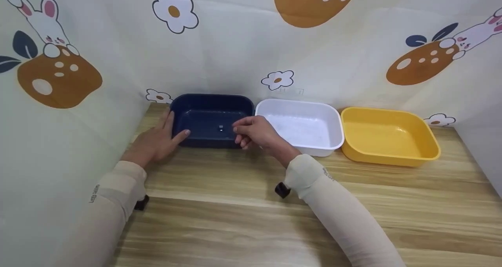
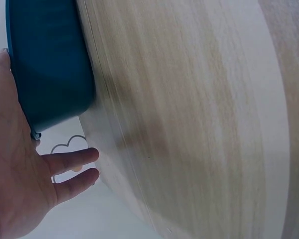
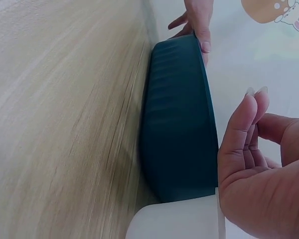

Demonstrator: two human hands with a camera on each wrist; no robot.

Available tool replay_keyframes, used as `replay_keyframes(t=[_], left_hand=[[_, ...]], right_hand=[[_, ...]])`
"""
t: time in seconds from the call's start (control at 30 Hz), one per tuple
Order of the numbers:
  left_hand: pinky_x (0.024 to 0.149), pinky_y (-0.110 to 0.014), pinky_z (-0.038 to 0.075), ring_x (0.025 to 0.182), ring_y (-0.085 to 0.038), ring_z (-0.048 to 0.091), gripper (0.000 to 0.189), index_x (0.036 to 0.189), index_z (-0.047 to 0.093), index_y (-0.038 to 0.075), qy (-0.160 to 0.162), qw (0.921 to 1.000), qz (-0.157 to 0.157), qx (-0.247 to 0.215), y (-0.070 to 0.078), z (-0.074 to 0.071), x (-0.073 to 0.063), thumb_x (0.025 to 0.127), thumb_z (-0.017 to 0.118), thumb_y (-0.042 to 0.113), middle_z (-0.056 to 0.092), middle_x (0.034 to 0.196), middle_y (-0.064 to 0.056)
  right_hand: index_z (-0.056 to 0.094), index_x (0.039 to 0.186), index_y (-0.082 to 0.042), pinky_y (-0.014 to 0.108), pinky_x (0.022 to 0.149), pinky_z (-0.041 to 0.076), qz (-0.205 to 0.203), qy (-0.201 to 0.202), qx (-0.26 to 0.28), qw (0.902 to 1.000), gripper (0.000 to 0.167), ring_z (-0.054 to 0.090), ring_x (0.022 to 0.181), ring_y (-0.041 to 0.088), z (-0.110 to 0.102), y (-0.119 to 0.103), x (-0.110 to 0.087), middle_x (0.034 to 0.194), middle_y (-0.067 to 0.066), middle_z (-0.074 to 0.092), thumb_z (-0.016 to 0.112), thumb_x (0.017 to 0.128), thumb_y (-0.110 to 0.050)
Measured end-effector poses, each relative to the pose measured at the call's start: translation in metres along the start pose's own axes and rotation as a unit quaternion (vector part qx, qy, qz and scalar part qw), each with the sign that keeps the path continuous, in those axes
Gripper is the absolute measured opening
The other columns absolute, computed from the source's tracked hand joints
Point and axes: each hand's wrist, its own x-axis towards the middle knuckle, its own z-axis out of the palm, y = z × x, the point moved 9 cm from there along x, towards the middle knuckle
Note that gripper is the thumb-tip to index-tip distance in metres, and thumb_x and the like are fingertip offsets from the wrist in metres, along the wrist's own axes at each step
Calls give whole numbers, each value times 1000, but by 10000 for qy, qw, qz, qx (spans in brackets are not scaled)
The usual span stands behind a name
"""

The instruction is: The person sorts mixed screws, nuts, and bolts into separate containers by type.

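Note:
A navy blue plastic basin [image 1: 211, 143] stands at the left end of a row of basins. My left hand [image 1: 155, 141] holds its left front corner, thumb over the rim and fingers along the outside; in the left wrist view two fingers [image 2: 72, 184] stick out free of it. My right hand [image 1: 257, 131] is over the navy basin's right front rim, beside the white basin [image 1: 337, 141]. Its fingers are curled with thumb and fingertips together, and nothing shows between them. A small clear spot, an object or a glint [image 1: 220, 128], shows on the navy basin's floor.
A yellow basin [image 1: 392, 160] stands right of the white one. All three stand on a wood-grain table [image 1: 219, 220] against a pale cloth backdrop [image 1: 227, 47] printed with flowers, rabbits and orange fruit. A black wrist device [image 1: 282, 189] shows under the right sleeve.

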Motion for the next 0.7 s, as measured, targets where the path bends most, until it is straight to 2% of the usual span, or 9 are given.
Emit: replay_keyframes(t=[0.23, 0.47, 0.7], left_hand=[[105, -65, 32, 132, -55, 34, 100, 154, -10, 4, -55, 10000, 12, -14, -1, 0, 1, 91, 15, 77, -13, 162, -15], [102, -66, 34, 130, -56, 37, 100, 155, -9, 4, -73, 10000, 21, 62, 0, 0, 2, 91, 14, 77, -11, 162, -16], [96, -65, 40, 122, -58, 44, 97, 154, -8, 2, -85, 9998, 110, 124, 3, -3, 0, 94, 17, 74, -14, 162, -16]], right_hand=[[62, 122, 5, 27, 51, 52, 16, -57, -61, 10000, 30, 56, 48, 9, 0, 0, -2, 67, 7, 65, 60, 96, -10], [65, 117, 0, 26, 50, 52, 88, -103, -17, 9999, 24, 57, 48, 10, 0, 2, -4, 68, 8, 65, 61, 95, -10], [61, 124, 5, 26, 50, 51, 66, -253, -39, 9997, 32, 55, 46, 8, 2, 4, -7, 66, 6, 64, 59, 96, -11]])
